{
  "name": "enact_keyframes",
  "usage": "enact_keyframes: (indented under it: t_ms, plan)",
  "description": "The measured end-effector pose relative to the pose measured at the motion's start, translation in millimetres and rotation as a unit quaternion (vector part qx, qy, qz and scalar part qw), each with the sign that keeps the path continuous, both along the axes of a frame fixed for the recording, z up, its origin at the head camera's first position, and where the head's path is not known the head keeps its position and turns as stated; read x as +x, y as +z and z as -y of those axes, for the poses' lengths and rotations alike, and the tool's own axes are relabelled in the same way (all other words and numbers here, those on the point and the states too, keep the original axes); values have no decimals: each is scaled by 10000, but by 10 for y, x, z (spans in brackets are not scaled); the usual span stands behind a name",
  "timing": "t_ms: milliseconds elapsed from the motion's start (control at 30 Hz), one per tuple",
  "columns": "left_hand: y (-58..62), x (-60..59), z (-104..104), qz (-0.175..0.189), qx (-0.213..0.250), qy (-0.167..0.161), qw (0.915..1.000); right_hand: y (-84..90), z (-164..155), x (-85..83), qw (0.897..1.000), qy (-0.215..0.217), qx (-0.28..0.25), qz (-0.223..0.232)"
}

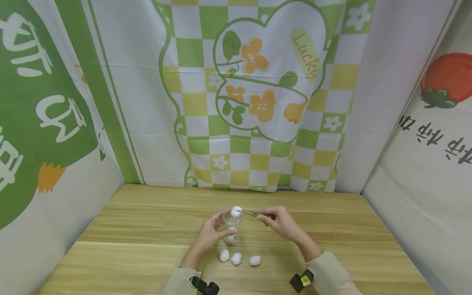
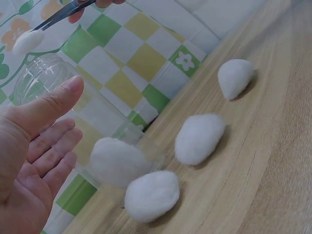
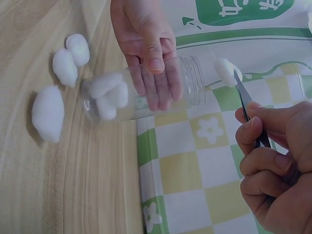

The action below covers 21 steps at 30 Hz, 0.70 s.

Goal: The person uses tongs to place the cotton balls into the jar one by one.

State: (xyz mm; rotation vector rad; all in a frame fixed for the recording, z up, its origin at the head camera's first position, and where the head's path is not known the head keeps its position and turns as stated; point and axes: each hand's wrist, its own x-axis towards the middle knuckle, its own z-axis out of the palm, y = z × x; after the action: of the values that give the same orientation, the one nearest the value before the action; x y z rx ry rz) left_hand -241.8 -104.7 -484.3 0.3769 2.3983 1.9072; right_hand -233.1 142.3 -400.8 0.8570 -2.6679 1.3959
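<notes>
My left hand grips a clear glass jar standing on the wooden table. Cotton balls lie inside the jar at its bottom. My right hand pinches metal tweezers. The tweezers' tips hold a white cotton ball right at the jar's open mouth. Three loose cotton balls lie in a row on the table just in front of the jar.
Printed cloth walls enclose the table: a green-yellow checked flower curtain behind, a green panel left, a white one with a tomato right. Black wrist cameras sit on both sleeves.
</notes>
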Motion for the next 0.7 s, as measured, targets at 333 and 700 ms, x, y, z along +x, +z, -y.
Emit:
enact_keyframes:
  t_ms: [333, 700]
  plan:
    - [11, 1, -5, -51, 52, -11, 10000, 3, 36, -5, 9999, -13, -12, 113]
    - [12, 6, 3, -67, 64, -51, 9999, -114, 77, -67, 9999, 118, 19, 71]
